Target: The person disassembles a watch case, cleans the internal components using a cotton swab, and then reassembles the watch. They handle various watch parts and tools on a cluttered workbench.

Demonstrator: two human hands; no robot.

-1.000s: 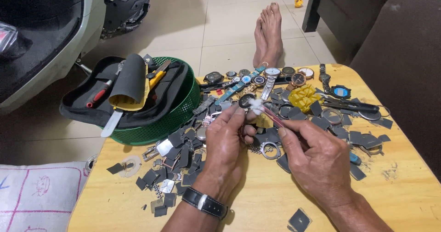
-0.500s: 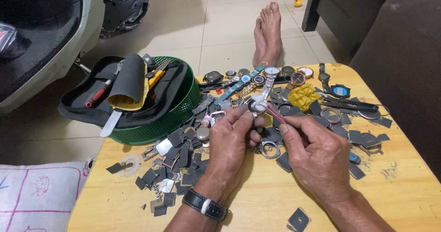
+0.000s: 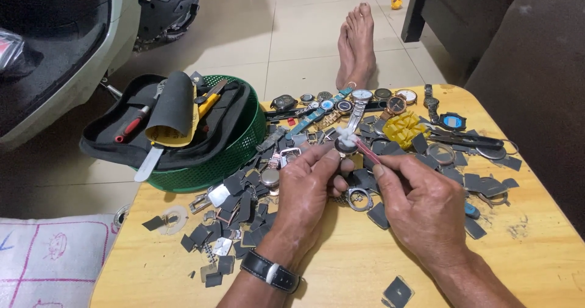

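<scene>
Pinching a small round watch case (image 3: 346,146) at frame centre, left hand (image 3: 311,189), right hand (image 3: 420,204) gripping a red-handled tool (image 3: 365,149), yellow table (image 3: 536,247) littered with watch parts (image 3: 244,192)

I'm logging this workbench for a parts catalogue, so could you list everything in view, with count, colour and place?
Table: one, yellow wood, underneath.
Basket: one, green, table's left rear.
Tool pouch: one, black, lying in the basket.
Wristwatches: several, mixed colours, rear row.
Dark flat pieces: many, grey-black, scattered centre.
Yellow plastic piece: one, right of centre.
Small round watch part: one, dark, held in the fingers.
Red-handled tool: one, touching the part.
Left hand: holds the part.
Right hand: holds the tool.
</scene>
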